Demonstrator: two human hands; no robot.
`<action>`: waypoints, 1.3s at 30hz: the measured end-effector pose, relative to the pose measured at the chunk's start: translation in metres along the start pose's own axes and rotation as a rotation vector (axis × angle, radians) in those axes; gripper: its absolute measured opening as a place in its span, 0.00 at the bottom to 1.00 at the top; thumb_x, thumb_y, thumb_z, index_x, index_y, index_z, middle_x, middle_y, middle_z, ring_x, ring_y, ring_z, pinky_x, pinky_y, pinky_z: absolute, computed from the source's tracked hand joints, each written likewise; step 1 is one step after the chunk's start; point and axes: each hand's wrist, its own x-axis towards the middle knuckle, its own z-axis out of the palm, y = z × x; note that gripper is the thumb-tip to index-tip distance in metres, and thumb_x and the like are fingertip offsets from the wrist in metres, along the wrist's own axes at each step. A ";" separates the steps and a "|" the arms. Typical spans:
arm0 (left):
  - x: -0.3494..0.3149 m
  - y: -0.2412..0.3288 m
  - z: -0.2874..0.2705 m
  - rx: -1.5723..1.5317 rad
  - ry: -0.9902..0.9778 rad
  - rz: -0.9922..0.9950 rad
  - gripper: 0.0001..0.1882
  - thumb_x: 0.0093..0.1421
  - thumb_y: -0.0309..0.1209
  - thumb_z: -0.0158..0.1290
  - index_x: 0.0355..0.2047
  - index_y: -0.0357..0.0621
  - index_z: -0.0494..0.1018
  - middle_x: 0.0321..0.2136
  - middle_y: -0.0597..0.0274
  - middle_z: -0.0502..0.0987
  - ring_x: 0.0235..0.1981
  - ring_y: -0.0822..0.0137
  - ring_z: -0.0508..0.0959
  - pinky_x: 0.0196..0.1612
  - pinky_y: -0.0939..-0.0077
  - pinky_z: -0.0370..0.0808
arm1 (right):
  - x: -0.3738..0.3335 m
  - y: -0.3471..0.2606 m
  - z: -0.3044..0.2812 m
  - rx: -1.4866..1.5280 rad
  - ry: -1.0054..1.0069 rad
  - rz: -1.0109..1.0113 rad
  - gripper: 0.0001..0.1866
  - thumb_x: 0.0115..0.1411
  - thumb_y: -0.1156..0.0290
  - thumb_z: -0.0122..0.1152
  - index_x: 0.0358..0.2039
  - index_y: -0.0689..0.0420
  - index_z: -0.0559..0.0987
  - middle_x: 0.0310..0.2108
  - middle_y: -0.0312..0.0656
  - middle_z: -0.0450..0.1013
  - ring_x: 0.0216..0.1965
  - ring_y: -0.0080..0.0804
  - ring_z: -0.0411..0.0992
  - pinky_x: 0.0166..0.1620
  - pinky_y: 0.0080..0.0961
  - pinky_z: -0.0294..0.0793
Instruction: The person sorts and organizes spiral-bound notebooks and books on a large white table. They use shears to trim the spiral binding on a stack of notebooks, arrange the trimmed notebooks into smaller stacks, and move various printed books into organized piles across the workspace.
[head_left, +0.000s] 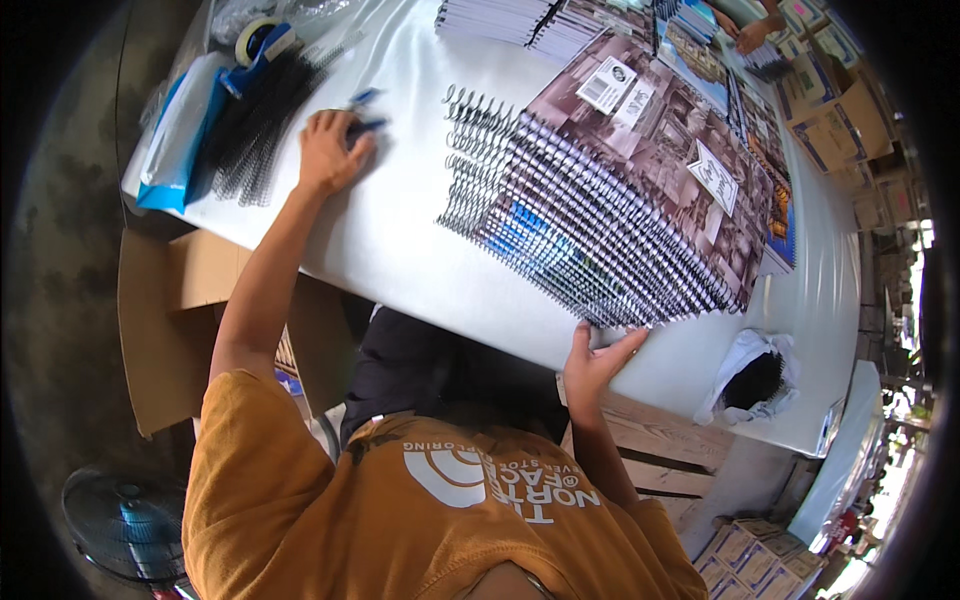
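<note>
My left hand is above the table's left side with its fingers curled round a small blue-handled tool, apparently pliers; its working end is too blurred to make out. My right hand is at the table's near edge, thumb and finger spread, the fingertips against the near corner of a stack of spiral-bound notebooks. Sepia picture covers face up on this stack. Black wire coils run along its left side, and several loose coil ends stick out past the covers toward the left.
Loose black spiral coils lie at the left, beside a blue tape dispenser and a blue-and-white package. More notebooks are stacked at the back. A white bag of black coils sits near the right corner. Another person's hand shows far right.
</note>
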 end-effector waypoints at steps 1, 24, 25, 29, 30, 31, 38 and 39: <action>-0.012 0.007 -0.009 -0.199 -0.042 0.074 0.15 0.54 0.42 0.51 0.32 0.43 0.72 0.42 0.53 0.72 0.50 0.51 0.66 0.53 0.56 0.59 | -0.001 -0.004 0.002 0.165 0.062 -0.015 0.44 0.48 0.73 0.61 0.60 0.68 0.47 0.60 0.59 0.47 0.59 0.54 0.50 0.59 0.44 0.47; -0.108 0.085 -0.069 -1.570 0.053 -0.986 0.18 0.62 0.42 0.44 0.41 0.38 0.68 0.26 0.63 0.69 0.27 0.71 0.68 0.30 0.77 0.65 | 0.086 -0.201 0.164 -1.458 -1.265 -1.079 0.21 0.36 0.62 0.75 0.34 0.52 0.82 0.36 0.37 0.78 0.40 0.31 0.76 0.43 0.31 0.71; -0.120 0.095 -0.075 -2.028 0.057 -1.013 0.17 0.62 0.41 0.42 0.41 0.40 0.67 0.26 0.62 0.69 0.27 0.71 0.68 0.29 0.78 0.64 | 0.088 -0.200 0.165 -1.437 -1.307 -1.077 0.21 0.36 0.61 0.74 0.34 0.52 0.82 0.36 0.37 0.78 0.39 0.31 0.76 0.43 0.31 0.72; -0.160 0.145 -0.071 -2.547 -0.395 -0.982 0.17 0.63 0.38 0.40 0.45 0.38 0.66 0.33 0.57 0.74 0.35 0.65 0.75 0.42 0.67 0.73 | 0.106 -0.182 0.177 -1.278 -1.493 -0.957 0.18 0.40 0.63 0.72 0.33 0.56 0.81 0.33 0.42 0.78 0.36 0.37 0.76 0.39 0.32 0.74; -0.168 0.155 -0.064 -2.639 -0.479 -0.984 0.18 0.63 0.38 0.39 0.46 0.38 0.67 0.35 0.56 0.74 0.37 0.63 0.76 0.45 0.63 0.73 | 0.109 -0.180 0.179 -1.216 -1.520 -0.956 0.18 0.41 0.64 0.71 0.33 0.56 0.81 0.32 0.43 0.78 0.36 0.37 0.76 0.38 0.33 0.74; -0.171 0.164 -0.059 -2.731 -0.570 -0.981 0.18 0.63 0.38 0.39 0.46 0.38 0.67 0.37 0.55 0.75 0.39 0.62 0.76 0.48 0.59 0.73 | 0.112 -0.178 0.180 -1.155 -1.544 -0.951 0.17 0.42 0.64 0.70 0.33 0.57 0.81 0.31 0.44 0.78 0.35 0.38 0.76 0.37 0.33 0.74; -0.152 0.195 -0.047 -2.592 -0.744 -1.172 0.24 0.65 0.44 0.33 0.45 0.34 0.66 0.37 0.52 0.74 0.41 0.56 0.76 0.48 0.49 0.72 | 0.126 -0.158 0.199 -1.040 -1.636 -0.695 0.16 0.41 0.67 0.70 0.30 0.61 0.81 0.26 0.48 0.77 0.28 0.38 0.76 0.34 0.31 0.73; -0.150 0.196 -0.047 -2.571 -0.757 -1.182 0.24 0.65 0.44 0.33 0.45 0.34 0.66 0.36 0.52 0.74 0.40 0.57 0.76 0.48 0.49 0.72 | 0.127 -0.156 0.199 -1.029 -1.633 -0.690 0.16 0.41 0.67 0.71 0.30 0.62 0.81 0.26 0.48 0.77 0.27 0.38 0.76 0.34 0.31 0.73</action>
